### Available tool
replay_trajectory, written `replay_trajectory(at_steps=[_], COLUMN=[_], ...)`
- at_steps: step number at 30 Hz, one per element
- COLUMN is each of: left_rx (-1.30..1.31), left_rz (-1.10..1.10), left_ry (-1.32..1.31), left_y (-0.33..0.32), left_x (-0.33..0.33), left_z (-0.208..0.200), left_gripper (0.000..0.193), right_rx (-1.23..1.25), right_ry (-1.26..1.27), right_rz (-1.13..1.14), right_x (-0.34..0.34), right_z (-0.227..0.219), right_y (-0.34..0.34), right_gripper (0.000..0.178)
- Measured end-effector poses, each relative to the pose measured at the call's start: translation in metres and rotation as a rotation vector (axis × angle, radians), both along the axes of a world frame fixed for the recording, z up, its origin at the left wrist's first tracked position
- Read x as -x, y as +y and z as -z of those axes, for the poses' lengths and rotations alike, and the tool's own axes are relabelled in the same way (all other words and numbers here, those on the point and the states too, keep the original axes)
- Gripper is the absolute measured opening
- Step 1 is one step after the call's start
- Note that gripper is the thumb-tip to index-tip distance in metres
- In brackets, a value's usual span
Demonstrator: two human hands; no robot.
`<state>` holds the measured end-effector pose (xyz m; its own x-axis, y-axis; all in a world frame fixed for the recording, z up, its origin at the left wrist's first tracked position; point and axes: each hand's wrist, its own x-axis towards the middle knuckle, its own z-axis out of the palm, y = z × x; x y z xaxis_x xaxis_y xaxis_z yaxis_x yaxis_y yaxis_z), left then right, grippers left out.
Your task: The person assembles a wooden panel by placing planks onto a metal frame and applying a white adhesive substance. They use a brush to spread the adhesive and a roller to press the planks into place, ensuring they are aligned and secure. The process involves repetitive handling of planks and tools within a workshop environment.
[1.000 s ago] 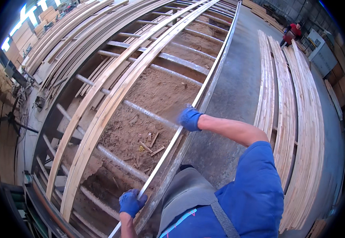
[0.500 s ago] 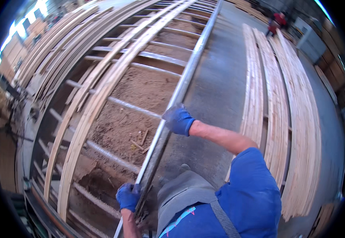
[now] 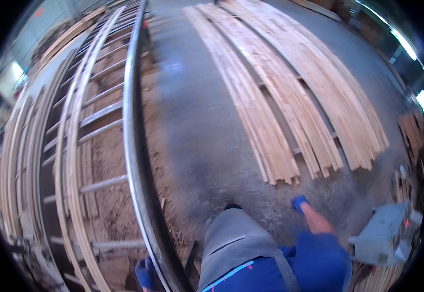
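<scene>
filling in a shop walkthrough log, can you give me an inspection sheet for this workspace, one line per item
Surface: grey concrete floor, marked with paler patches
Job's things: long ladder-like metal frame with metal crossbars; long pale wooden planks lying lengthwise over them
Clutter: loose brown debris between the crossbars
Grips: blue-gloved left grip beside the frame's right rail, contact unclear; blue-gloved right grip out over the floor, nothing visible in it
Cables: nothing seen
Surroundings: three rows of pale wooden boards ahead and to the right; grey box-like object at lower right

Metal rail [image 3: 131, 121] and planks [image 3: 333, 97] flank a passable floor lane [image 3: 192, 136].
</scene>
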<state>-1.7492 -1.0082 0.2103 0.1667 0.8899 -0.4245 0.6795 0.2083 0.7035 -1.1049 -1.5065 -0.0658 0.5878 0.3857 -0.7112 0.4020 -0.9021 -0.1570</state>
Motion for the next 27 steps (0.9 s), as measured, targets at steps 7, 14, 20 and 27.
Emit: replay_trajectory(at_steps=[7,14,20,27], left_rx=[0.066,-0.583,-0.63,0.604], left_rz=[-0.069,0.278,0.699,0.895], left_ry=[-0.075,0.641,-0.06,0.258], left_y=[0.007,-0.044,-0.191,-0.359], left_x=[-0.001,-0.019,-0.324,-0.433], left_z=[-0.009,-0.047,-0.027,0.113], left_gripper=[0.037,0.041,0.029,0.04], right_rx=[-0.205,-0.5,-0.909,-0.978], right_ry=[0.75,0.642,0.716,0.422], right_rz=[1.061,1.095,1.301,0.869], right_x=[0.162,0.119,0.101,0.012], right_z=[0.009,-0.063,0.011,-0.113], right_y=[-0.138,-0.182,-0.328,-0.347], right_gripper=[0.027,0.035,0.026,0.028])
